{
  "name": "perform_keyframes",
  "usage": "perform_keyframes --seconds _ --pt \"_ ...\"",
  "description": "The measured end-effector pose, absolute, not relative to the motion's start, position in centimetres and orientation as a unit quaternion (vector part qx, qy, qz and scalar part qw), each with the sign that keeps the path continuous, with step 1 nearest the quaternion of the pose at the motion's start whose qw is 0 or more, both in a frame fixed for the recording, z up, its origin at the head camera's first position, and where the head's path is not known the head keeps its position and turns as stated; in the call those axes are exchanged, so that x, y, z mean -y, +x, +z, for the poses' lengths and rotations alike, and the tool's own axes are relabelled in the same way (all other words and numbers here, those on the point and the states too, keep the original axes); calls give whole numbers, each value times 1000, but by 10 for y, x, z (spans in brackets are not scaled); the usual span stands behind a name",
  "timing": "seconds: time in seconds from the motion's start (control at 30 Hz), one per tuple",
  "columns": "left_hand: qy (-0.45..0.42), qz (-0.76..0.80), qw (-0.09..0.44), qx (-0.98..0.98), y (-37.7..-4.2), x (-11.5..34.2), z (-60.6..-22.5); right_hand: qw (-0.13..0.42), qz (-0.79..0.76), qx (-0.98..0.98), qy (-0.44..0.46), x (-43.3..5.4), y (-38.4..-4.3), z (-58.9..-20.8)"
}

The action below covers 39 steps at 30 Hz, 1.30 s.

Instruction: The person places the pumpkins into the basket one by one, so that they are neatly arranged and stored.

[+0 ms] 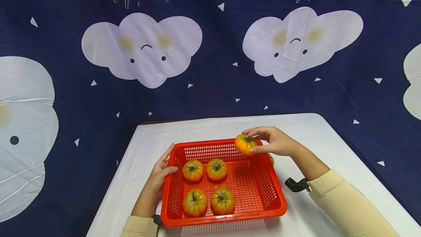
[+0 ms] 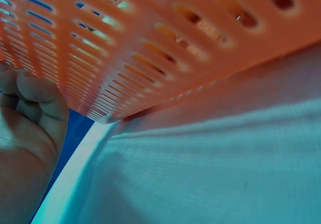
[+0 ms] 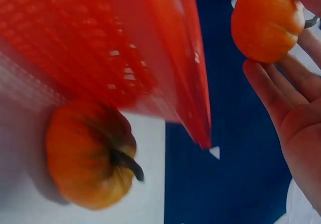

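A red plastic basket (image 1: 224, 221) with slotted walls holds several small orange-green pumpkins, among them a front-left pumpkin (image 1: 194, 203) and a back-left pumpkin (image 1: 192, 170). My left hand (image 1: 158, 174) grips the basket's left rim, thumb over the edge and fingers outside. Above the back right corner, my right hand (image 1: 271, 141) pinches an orange pumpkin (image 1: 245, 145) between thumb and fingers. The right wrist view shows this held pumpkin (image 3: 266, 23) off the table, beside the rim. Another pumpkin (image 3: 90, 153) sits on the table just outside the basket's right wall, mostly hidden in the head view.
The basket stands on a table with a white cloth (image 1: 306, 131). Behind hangs a dark blue curtain (image 1: 217, 101) printed with white clouds and triangles. A black wrist strap (image 1: 297, 185) sticks out from the right wrist.
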State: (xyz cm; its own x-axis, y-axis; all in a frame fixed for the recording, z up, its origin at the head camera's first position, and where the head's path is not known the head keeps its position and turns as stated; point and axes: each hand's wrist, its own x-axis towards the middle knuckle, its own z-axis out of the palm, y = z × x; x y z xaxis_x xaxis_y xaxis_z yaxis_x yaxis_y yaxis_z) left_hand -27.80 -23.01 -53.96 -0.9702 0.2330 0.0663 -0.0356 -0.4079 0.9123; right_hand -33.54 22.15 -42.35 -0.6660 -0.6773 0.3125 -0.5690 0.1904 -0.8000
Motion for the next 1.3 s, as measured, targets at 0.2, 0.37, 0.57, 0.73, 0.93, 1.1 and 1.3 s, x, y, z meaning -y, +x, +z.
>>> perform_keyframes --seconds 0.2,0.37,0.57,0.73,0.93,1.1,1.3 --pt "91 836 82 -535 -278 230 -541 123 -467 -764 -428 -203 -329 -435" --pt "96 834 82 -537 -278 230 -541 126 -424 -777 -448 -193 -328 -447" --pt "97 833 80 -538 -278 230 -540 123 -358 -801 -463 -185 -325 -455" --pt "96 835 81 -536 -278 229 -539 109 -286 -827 -472 -180 -322 -458" --pt "91 835 79 -537 -278 230 -538 115 -226 -844 -473 -171 -321 -458" --pt "94 833 80 -539 -277 230 -538 142 -195 -850 -468 -164 -320 -460" --pt "94 834 80 -538 -276 228 -536 163 -169 -859 -454 -160 -321 -461"
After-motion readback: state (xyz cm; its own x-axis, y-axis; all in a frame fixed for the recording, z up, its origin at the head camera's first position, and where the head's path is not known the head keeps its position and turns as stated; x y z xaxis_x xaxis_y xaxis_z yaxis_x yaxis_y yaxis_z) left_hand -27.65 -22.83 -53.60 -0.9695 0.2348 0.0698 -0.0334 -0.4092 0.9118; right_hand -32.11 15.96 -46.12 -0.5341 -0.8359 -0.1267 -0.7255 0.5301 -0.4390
